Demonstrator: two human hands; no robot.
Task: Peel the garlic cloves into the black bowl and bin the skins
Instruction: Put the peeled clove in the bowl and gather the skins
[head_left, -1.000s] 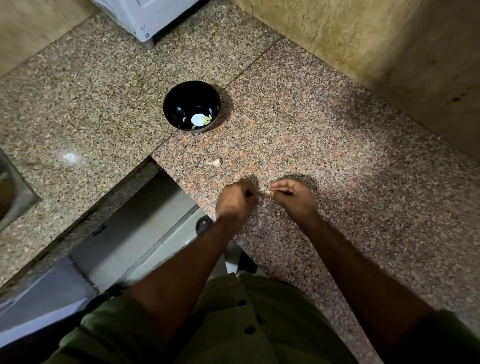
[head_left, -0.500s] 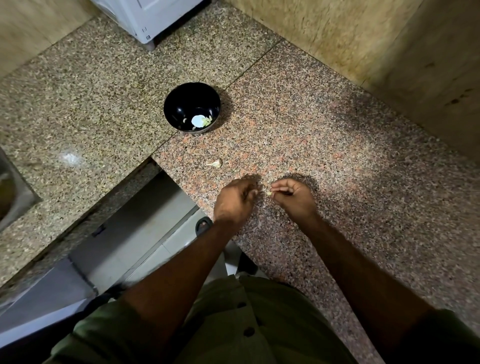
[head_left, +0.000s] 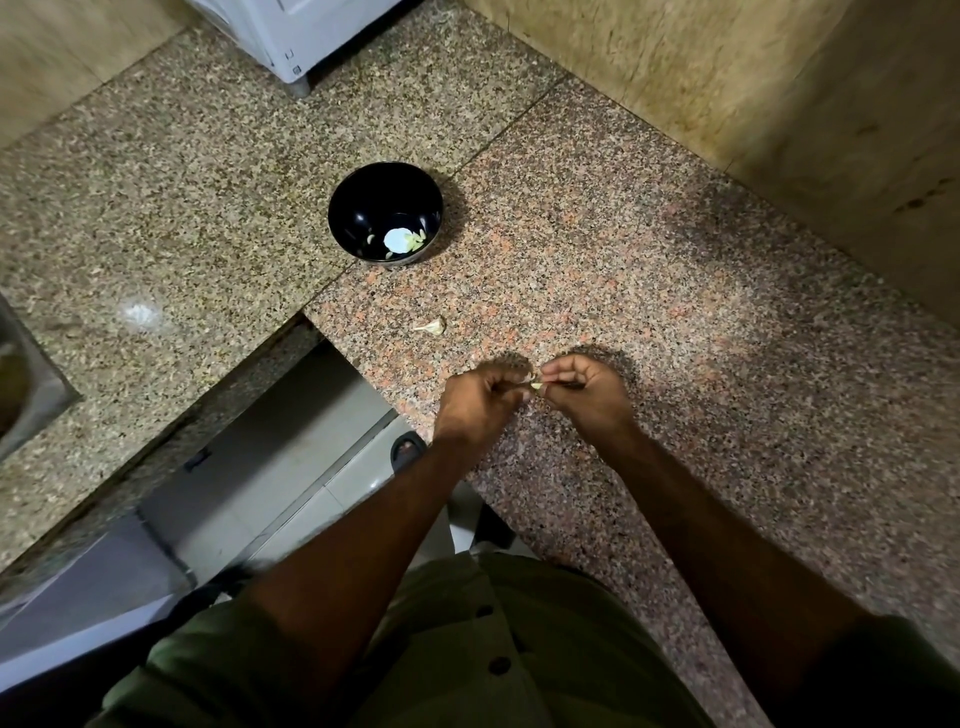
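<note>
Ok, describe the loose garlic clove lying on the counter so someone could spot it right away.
Start at the black bowl on the speckled granite counter. Come toward the person, about halfway to the hands: the loose clove lies alone there near the counter's cut-out edge. It is small, pale and pointed, untouched, unlike the held clove pinched between both hands.
</note>
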